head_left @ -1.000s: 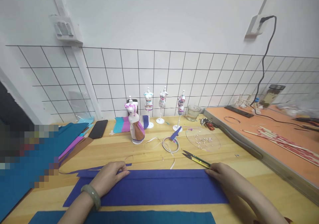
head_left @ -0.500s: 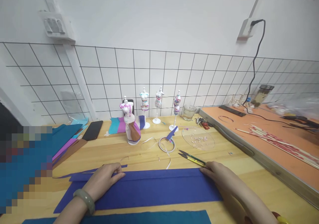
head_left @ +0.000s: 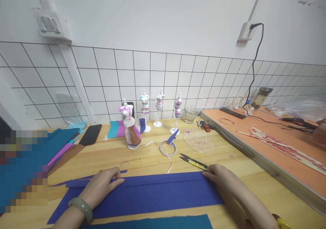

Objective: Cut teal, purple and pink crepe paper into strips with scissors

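Note:
A strip of dark blue fabric (head_left: 158, 195) lies across the table, with a narrow fold along its far edge. My left hand (head_left: 107, 185), wearing a green bangle (head_left: 80, 209), is closed on the folded edge left of centre, thumb on top. At the far right corner, my right hand (head_left: 216, 174) pinches the same edge. Just beyond its fingers lie yellow-handled thread snips (head_left: 193, 161), partly hidden by the hand. A thin blue offcut (head_left: 59, 183) trails out left of the fabric. Nearer to me, a teal cloth (head_left: 152, 223) shows at the bottom.
Several small mannequins (head_left: 144, 103) stand at the back, one draped figure (head_left: 132, 130) closer. A hoop (head_left: 167, 148), a clear disc with beads (head_left: 200, 141) and a glass (head_left: 190, 115) lie beyond the fabric. A phone (head_left: 91, 135) and folded cloths (head_left: 63, 139) are left; an orange-topped table (head_left: 244, 122) is right.
The view has shifted slightly, so the scene sits a little further left. Both hands keep their places on the folded fabric edge. At the far right, something blurred has come into view above the orange top.

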Demonstrator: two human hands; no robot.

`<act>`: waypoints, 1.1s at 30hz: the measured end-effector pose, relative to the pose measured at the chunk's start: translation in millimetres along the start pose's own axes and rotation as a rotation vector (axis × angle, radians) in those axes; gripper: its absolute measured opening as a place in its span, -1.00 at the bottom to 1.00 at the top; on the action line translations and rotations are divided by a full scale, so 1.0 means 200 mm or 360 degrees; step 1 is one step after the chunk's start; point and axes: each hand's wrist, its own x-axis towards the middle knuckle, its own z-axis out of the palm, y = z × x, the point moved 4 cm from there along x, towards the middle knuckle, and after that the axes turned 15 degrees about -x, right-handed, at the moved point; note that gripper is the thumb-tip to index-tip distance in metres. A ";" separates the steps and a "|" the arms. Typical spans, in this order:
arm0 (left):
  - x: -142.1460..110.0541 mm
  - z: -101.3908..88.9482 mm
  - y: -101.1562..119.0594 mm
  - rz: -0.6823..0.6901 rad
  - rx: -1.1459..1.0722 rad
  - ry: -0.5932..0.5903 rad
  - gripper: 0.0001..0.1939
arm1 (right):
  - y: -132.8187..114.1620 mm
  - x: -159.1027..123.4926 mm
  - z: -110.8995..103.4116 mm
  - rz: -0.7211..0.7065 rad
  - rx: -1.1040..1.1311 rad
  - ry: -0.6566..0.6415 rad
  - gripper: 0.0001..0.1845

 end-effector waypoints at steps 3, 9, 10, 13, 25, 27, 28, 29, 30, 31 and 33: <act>0.00 -0.01 0.00 0.0030 -0.0011 0.0027 -0.76 | 0.01 0.00 0.00 -0.0002 0.0002 0.0001 -0.69; 0.00 0.00 0.03 0.0343 0.0069 0.0216 -0.77 | 0.00 0.00 0.00 -0.0014 0.0017 0.0002 -0.71; 0.00 0.02 0.04 0.0418 0.0127 0.0244 -0.72 | 0.01 0.00 0.00 -0.0011 0.0019 0.0006 -0.71; 0.00 0.11 0.08 0.0610 0.0349 0.0244 -0.45 | 0.02 0.00 0.00 0.0002 0.0025 0.0007 -0.72; -0.02 0.29 0.18 0.0897 0.0837 -0.0001 -0.33 | 0.00 0.01 0.00 -0.0007 0.0028 -0.0019 -0.72; -0.01 0.29 0.18 0.0889 0.0824 -0.0019 -0.34 | 0.01 0.00 0.00 0.0001 0.0028 -0.0024 -0.72; -0.01 0.29 0.18 0.0883 0.0812 -0.0028 -0.34 | 0.01 0.00 -0.01 0.0010 0.0026 -0.0020 -0.72; -0.01 0.29 0.18 0.0876 0.0800 -0.0034 -0.34 | 0.02 0.00 -0.02 0.0029 0.0021 -0.0011 -0.73; -0.01 0.29 0.19 0.0867 0.0793 -0.0044 -0.34 | 0.02 -0.01 -0.03 0.0055 0.0012 0.0004 -0.74; -0.01 0.28 0.19 0.0859 0.0792 -0.0055 -0.34 | 0.02 -0.01 -0.04 0.0092 0.0000 0.0019 -0.74; -0.01 0.28 0.21 0.0852 0.0801 -0.0077 -0.35 | 0.01 -0.02 -0.07 0.0198 -0.0033 0.0142 -0.72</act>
